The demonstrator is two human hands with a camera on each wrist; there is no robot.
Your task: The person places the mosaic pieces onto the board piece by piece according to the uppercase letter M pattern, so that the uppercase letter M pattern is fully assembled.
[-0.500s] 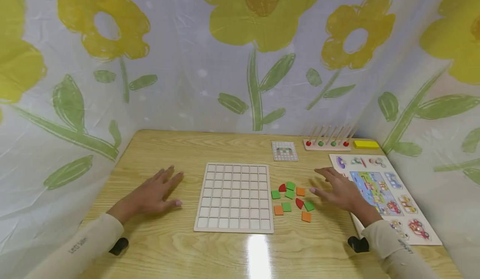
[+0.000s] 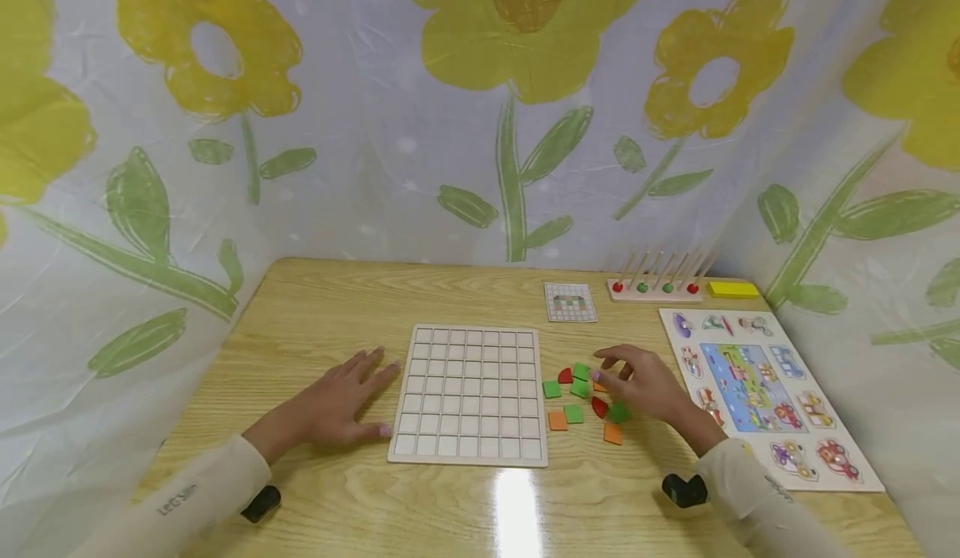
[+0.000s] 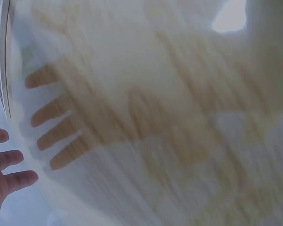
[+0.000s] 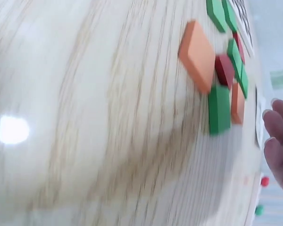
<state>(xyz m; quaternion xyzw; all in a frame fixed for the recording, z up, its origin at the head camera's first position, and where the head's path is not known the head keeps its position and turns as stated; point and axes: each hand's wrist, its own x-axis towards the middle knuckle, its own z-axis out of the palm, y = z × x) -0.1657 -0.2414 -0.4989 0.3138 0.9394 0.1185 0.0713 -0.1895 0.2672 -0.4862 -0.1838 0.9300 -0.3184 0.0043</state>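
Observation:
A pale wooden grid board (image 2: 468,395) lies flat mid-table, its squares bare. To its left is my left hand (image 2: 330,404), fingers spread and holding nothing, the thumb close to the board's edge. Right of the board lie several small tiles: green squares (image 2: 573,414), orange squares (image 2: 557,420) and red quarter-round pieces (image 2: 599,407). Over the right side of these tiles hovers my right hand (image 2: 645,387), its fingers bent loosely and partly covering an orange tile. In the right wrist view, the fingers (image 4: 278,127) appear apart from the tiles, with nothing between them.
Behind the tiles lies a small pattern card (image 2: 570,303) with a coloured grid picture. A peg stand (image 2: 654,291) with red and green beads is at the back right, beside a yellow block (image 2: 732,289). A picture puzzle board (image 2: 750,391) occupies the right side.
My right hand has moved left from beside the puzzle board to over the tiles. My left hand has shifted right and nearer to me, closer to the grid board.

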